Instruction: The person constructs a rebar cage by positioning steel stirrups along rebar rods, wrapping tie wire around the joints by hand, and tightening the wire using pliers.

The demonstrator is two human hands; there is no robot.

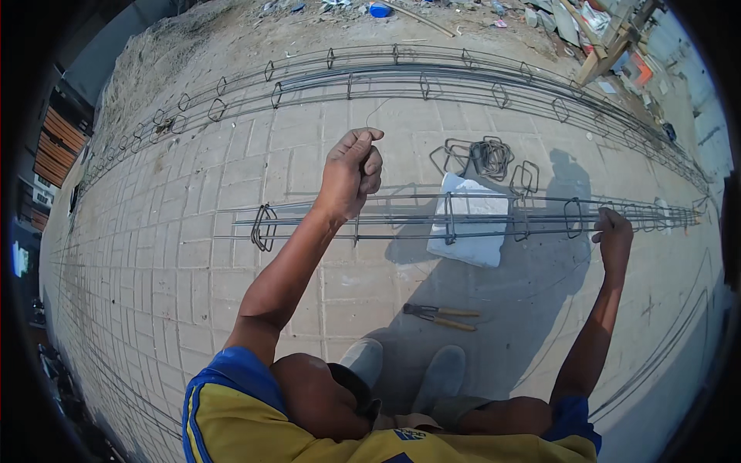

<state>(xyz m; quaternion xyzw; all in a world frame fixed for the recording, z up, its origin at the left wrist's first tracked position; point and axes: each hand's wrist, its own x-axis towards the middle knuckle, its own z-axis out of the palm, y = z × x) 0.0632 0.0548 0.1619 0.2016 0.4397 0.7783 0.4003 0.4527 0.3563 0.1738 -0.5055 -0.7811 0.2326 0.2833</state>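
My left hand (355, 171) is raised above the near rebar cage, its fingers closed on a thin tie wire (378, 108) whose free end curves up past the fingertips. At the cage's right part, my right hand (615, 231) is curled beside the long bars; what its fingers hold is hidden. The near rebar cage (450, 220) lies crosswise before me, with several square stirrups round its bars and a bunch of them at its left end. A white block (478, 251) sits under its middle. Pincers (444, 315) with yellowish handles lie on the paving near my feet.
Loose bent stirrups (492, 158) lie beyond the white block. Farther off, a long rebar cage (424, 86) spans the paving in a curve. Behind it are sand, rubble and a blue object (379, 11). Long thin rods (664, 351) lie at the right.
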